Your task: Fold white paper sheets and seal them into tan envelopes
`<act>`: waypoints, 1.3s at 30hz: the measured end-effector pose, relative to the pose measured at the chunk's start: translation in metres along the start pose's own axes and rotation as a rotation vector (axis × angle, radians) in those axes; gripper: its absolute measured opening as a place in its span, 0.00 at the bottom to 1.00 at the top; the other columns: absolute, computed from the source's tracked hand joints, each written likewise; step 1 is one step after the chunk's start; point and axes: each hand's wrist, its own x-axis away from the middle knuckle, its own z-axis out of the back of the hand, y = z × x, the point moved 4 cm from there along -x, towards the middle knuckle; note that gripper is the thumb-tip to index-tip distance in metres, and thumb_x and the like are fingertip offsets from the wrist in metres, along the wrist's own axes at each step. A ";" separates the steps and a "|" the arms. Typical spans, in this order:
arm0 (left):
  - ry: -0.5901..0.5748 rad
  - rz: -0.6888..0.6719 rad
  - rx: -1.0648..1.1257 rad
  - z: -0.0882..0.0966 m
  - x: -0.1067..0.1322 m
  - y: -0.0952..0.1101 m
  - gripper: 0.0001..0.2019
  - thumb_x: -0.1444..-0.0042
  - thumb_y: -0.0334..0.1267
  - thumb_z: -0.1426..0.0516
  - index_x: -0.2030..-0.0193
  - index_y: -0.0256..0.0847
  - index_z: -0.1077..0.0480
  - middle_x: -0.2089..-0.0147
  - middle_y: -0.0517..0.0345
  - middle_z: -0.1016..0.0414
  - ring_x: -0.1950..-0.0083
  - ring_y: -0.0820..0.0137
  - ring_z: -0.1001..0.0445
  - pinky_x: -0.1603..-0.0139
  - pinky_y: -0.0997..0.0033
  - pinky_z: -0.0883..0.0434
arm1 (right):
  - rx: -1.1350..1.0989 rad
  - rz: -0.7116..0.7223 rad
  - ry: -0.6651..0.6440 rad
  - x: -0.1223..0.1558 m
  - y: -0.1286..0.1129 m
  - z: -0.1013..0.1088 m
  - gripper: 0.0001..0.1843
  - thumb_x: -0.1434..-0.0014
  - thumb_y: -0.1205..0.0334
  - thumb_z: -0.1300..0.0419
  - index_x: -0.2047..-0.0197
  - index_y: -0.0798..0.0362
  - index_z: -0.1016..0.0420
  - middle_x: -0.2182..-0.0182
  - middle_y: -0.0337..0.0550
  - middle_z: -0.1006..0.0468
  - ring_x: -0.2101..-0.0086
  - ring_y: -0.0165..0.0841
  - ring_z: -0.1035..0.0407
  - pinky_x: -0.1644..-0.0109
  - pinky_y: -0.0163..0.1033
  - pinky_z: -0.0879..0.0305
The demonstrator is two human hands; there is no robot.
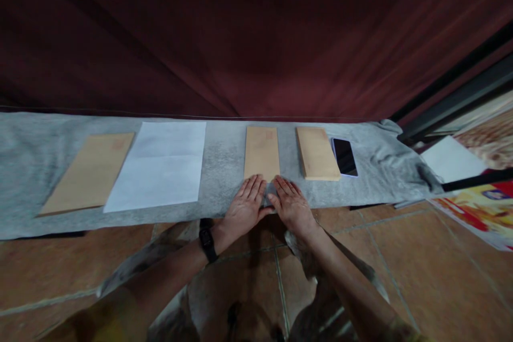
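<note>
My left hand (245, 204) and my right hand (292, 204) lie flat, palms down, side by side on the grey cloth (224, 171), thumbs touching. Their fingertips reach the near edge of a single brown envelope (262, 152) that lies lengthwise ahead of them. Neither hand holds anything. A black band sits on my left wrist (207, 239). To the right of that envelope rests a thicker stack of brown envelopes (317, 153), with a dark phone (344, 156) beside it.
A white sheet of paper (162, 165) and a larger brown envelope (91, 171) lie on the cloth to the left. A dark red curtain (240, 37) hangs behind. The floor is brown tile (401, 256); colourful printed sheets (481, 203) lie at the right.
</note>
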 end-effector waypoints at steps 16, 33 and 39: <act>-0.059 0.013 0.001 -0.002 0.000 0.001 0.36 0.33 0.50 0.50 0.25 0.30 0.49 0.23 0.37 0.48 0.21 0.53 0.52 0.22 0.43 0.55 | 0.032 0.120 0.040 0.001 -0.012 -0.025 0.33 0.26 0.49 0.52 0.26 0.60 0.44 0.28 0.57 0.43 0.29 0.43 0.48 0.26 0.53 0.48; 0.032 0.147 -0.053 0.004 0.006 -0.010 0.42 0.35 0.58 0.47 0.27 0.23 0.45 0.26 0.25 0.44 0.23 0.47 0.48 0.26 0.47 0.42 | 0.081 -0.049 0.063 0.002 0.011 -0.016 0.34 0.30 0.49 0.48 0.29 0.65 0.39 0.31 0.64 0.37 0.33 0.50 0.42 0.31 0.56 0.44; 0.042 0.158 -0.058 0.005 0.004 -0.011 0.39 0.35 0.56 0.46 0.30 0.22 0.41 0.28 0.24 0.40 0.25 0.46 0.44 0.27 0.48 0.40 | 0.034 -0.219 0.068 -0.019 0.017 -0.004 0.22 0.30 0.54 0.48 0.39 0.57 0.27 0.44 0.58 0.25 0.45 0.47 0.33 0.40 0.51 0.36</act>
